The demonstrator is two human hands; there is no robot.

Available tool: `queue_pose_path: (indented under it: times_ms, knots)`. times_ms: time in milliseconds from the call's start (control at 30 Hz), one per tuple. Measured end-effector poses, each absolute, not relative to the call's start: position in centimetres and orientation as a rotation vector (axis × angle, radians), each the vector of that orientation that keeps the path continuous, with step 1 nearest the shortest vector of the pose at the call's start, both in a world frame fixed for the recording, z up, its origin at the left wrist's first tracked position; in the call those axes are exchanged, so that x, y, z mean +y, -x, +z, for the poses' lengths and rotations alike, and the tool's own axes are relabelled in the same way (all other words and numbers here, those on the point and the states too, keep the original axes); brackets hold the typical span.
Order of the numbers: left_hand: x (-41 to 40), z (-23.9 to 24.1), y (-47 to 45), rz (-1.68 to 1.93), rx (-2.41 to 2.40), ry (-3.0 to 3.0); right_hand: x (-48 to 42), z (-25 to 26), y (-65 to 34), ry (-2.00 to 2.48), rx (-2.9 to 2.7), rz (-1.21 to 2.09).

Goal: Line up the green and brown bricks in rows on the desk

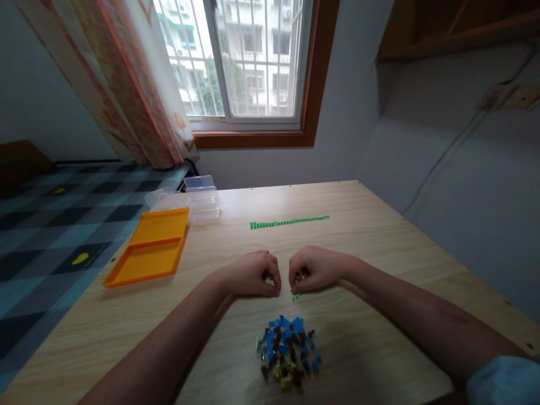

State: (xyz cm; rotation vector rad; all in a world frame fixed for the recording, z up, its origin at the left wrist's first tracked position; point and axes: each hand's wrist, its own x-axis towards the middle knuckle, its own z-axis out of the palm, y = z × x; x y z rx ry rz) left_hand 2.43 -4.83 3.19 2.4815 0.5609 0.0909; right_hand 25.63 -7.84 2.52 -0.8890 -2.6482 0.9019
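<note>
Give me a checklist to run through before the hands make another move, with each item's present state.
1. Left hand and right hand apart: ok, a gap shows between them.
2. Piece held in either hand: cannot tell, the fingertips are too small to read.
3. Row of green pieces untouched by the hands: ok, it lies beyond both.
4. Loose green pieces near a hand: ok, beside the right fingertips.
5. Pile of pieces separated by colour: not ok, blue, brown and yellow lie mixed.
</note>
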Motion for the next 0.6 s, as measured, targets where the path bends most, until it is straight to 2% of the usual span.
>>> queue_pose_path:
  times_ms: [333, 600]
  knots:
    - [-4.8, 2.7, -2.5, 0.113, 0.537, -2.483, -7.4, 2.6, -26.3, 0.853, -2.693, 0.913]
    - [-5.4, 2.1, -3.4, 0.264, 0.745, -2.498, -5.2, 3.6, -30.3, 1.227, -2.652, 0.568]
